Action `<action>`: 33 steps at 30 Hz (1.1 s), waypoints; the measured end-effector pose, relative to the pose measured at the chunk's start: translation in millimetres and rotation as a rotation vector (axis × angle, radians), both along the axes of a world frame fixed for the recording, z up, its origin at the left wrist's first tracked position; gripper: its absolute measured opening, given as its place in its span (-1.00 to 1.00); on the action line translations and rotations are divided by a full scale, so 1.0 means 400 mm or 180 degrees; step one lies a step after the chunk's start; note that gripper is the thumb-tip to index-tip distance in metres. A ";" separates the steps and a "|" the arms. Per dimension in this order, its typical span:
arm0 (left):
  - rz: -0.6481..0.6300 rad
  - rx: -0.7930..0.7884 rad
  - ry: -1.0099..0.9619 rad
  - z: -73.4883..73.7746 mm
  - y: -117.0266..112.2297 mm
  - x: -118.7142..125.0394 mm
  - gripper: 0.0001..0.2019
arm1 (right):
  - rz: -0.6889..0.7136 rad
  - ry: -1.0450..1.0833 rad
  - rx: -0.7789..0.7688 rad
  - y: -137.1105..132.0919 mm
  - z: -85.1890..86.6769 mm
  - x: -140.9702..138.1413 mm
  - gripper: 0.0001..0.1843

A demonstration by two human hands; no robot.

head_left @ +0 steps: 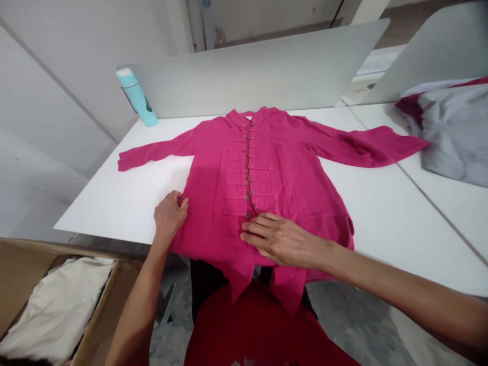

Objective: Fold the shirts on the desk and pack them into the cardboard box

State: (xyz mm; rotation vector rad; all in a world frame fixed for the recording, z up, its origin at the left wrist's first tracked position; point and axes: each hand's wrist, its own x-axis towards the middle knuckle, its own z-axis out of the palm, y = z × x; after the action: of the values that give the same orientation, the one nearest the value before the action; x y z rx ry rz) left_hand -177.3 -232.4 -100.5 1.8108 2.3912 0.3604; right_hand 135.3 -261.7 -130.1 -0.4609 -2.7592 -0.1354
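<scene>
A bright pink buttoned shirt [290,168] lies face up on the white table [125,198], sleeves spread to both sides, its hem hanging over the near edge. My left hand [169,216] is closed in a pinch on the shirt's left side edge near the hem. My right hand [280,238] lies flat with fingers stretched out on the lower front, just below the row of buttons [248,173].
A teal bottle [136,96] stands at the back left by a grey divider panel [259,71]. Grey and maroon clothes [453,129] are piled on the neighbouring table at right. A cardboard box [23,269] with cream fabric [57,310] sits at lower left.
</scene>
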 end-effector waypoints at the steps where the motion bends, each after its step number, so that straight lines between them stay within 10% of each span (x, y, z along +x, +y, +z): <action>1: 0.0018 0.0099 0.0142 -0.003 -0.004 0.003 -0.76 | 0.0011 0.0023 -0.0031 -0.001 0.000 0.000 -0.73; 5: -0.0221 0.0939 0.0719 -0.019 -0.044 0.024 -0.67 | 0.0083 0.0388 -0.0224 0.000 0.020 0.009 -0.68; 10: -0.1534 0.2178 0.0824 -0.037 -0.162 0.139 -0.84 | -0.0312 0.1055 -0.0363 0.063 0.072 0.063 -0.66; 14: -0.2488 0.1899 -0.0139 -0.066 -0.281 0.281 -0.84 | -0.0925 0.1211 -0.0670 0.162 0.082 0.126 -0.68; 33: -0.2155 0.1460 -0.0917 -0.153 -0.271 0.373 -0.70 | -0.2856 -0.0010 -0.0921 0.755 0.149 0.102 -0.50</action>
State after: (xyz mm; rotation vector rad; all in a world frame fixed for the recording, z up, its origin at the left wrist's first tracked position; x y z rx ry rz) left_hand -28.0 -340.8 -161.6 2.4023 1.4612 1.0446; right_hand 176.1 40.4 -70.4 -1.7308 -2.3613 0.0568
